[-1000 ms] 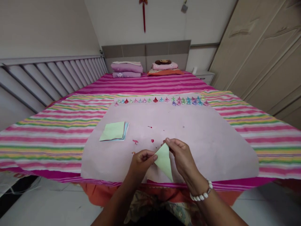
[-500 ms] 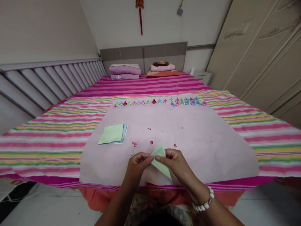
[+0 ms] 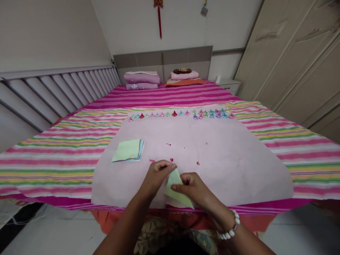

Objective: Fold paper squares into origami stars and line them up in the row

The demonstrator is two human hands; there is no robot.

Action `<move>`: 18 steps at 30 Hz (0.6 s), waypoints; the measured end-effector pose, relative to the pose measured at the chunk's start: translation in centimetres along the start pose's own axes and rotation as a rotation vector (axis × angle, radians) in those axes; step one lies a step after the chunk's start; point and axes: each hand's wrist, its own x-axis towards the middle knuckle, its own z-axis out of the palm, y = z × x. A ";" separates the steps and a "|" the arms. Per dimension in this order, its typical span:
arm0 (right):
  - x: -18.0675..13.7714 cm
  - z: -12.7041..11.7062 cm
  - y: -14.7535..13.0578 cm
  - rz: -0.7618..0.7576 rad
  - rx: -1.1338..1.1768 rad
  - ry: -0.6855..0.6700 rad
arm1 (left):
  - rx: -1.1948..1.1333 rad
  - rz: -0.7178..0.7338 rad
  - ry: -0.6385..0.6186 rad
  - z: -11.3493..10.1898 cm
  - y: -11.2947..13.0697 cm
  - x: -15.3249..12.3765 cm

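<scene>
A light green folded paper triangle (image 3: 176, 191) is held between both hands just above the near edge of a pale pink sheet (image 3: 225, 159) spread on the bed. My left hand (image 3: 158, 174) pinches the paper's upper tip. My right hand (image 3: 195, 188), with a white bead bracelet at the wrist, grips the paper's middle with closed fingers. Small red paper scraps (image 3: 171, 160) lie on the sheet just beyond my fingers.
A stack of square coloured papers (image 3: 128, 150), green on top, lies to the left. A row of several small folded paper shapes (image 3: 183, 113) lines the sheet's far edge. Folded bedding (image 3: 142, 78) sits at the headboard; a wardrobe (image 3: 297, 63) stands at the right.
The green paper has been folded smaller and lowered. My right hand has slid down toward me along the paper while my left hand moved up to its top tip.
</scene>
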 end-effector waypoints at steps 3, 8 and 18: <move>0.0 0.0 -0.2 0.011 0.029 0.036 | -0.048 0.013 0.143 0.1 0.2 0.2; 0.2 -0.8 -1.0 -0.098 0.046 0.248 | 0.020 -0.086 0.091 -0.4 -0.4 -1.0; 0.0 0.0 -1.8 -0.206 -0.142 0.262 | -0.007 -0.091 -0.075 0.5 0.0 -2.2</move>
